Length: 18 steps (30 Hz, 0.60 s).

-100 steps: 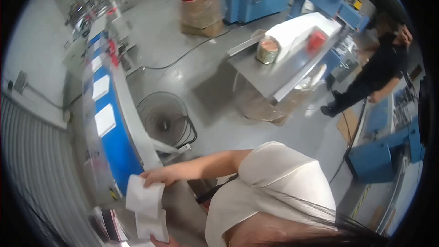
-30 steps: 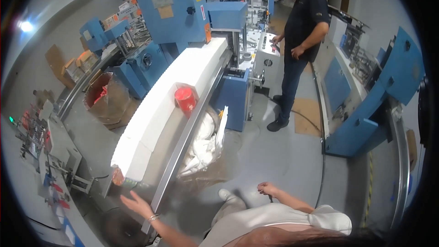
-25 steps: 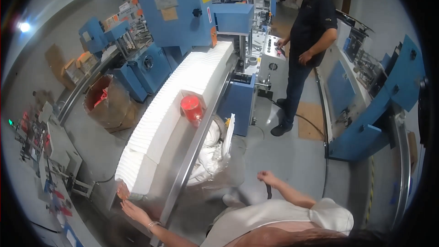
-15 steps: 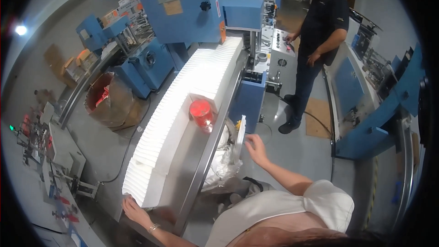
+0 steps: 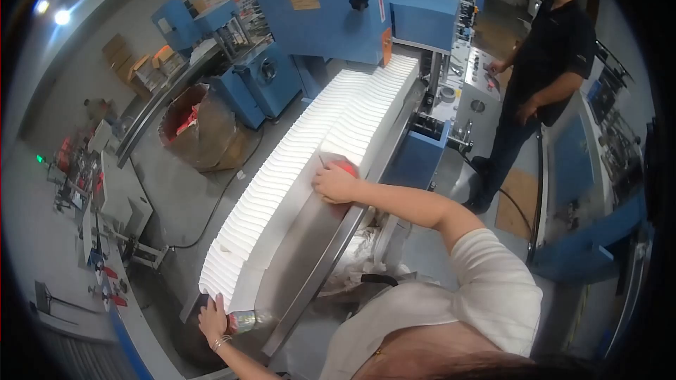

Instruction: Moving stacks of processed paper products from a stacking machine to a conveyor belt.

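- One long row of folded white paper [image 5: 267, 183] ends at the left hand [image 5: 213, 320], forearm slanting up, fingers bunched beside a silvery can [image 5: 245, 321]; whether they grip, I cannot tell.
- Right of those fingers, the steel tray [image 5: 299, 267] shows bare.
- Right hand [image 5: 334, 184], elbow bent, curls over a red cylinder [image 5: 345, 167]; its hold is hidden.
- Beyond its fingertips, a short row [image 5: 370, 112] fills only the far part, toward a blue machine [image 5: 338, 35]; the long row looks complete.

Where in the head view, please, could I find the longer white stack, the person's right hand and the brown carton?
Longer white stack [image 5: 274, 176]: head view, on its ribbed top, about midway along.
Right hand [image 5: 335, 184]: head view, on the back of the hand.
Brown carton [image 5: 215, 138]: head view, on its outer wall.
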Tool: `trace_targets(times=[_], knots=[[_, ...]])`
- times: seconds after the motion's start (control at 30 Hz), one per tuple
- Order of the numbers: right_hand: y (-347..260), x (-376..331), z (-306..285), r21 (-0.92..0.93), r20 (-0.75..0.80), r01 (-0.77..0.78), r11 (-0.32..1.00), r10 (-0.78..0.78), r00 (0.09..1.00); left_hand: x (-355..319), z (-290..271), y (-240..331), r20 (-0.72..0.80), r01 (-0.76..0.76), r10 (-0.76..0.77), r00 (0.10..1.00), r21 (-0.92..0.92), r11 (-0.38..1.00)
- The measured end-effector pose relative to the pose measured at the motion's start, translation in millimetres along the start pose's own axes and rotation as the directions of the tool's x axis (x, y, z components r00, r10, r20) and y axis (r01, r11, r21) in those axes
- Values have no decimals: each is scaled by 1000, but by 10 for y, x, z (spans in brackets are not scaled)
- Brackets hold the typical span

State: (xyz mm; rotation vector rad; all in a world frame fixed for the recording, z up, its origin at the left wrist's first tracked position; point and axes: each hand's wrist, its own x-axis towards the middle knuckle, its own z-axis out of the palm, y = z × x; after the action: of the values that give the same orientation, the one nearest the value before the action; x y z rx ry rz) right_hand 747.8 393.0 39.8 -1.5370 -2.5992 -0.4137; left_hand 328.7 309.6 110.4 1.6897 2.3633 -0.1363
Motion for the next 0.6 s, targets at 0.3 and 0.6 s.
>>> trace_targets(times=[0.3, 0.6], knots=[[553, 202, -185, 760, -142, 57, 648, 79, 987, 89, 212, 28, -36, -112, 119, 992, -673, 731], [1634, 655, 217, 618, -373, -365, 696, 669, 643, 247, 231, 752, -295, -27, -110, 949, -425, 905]])
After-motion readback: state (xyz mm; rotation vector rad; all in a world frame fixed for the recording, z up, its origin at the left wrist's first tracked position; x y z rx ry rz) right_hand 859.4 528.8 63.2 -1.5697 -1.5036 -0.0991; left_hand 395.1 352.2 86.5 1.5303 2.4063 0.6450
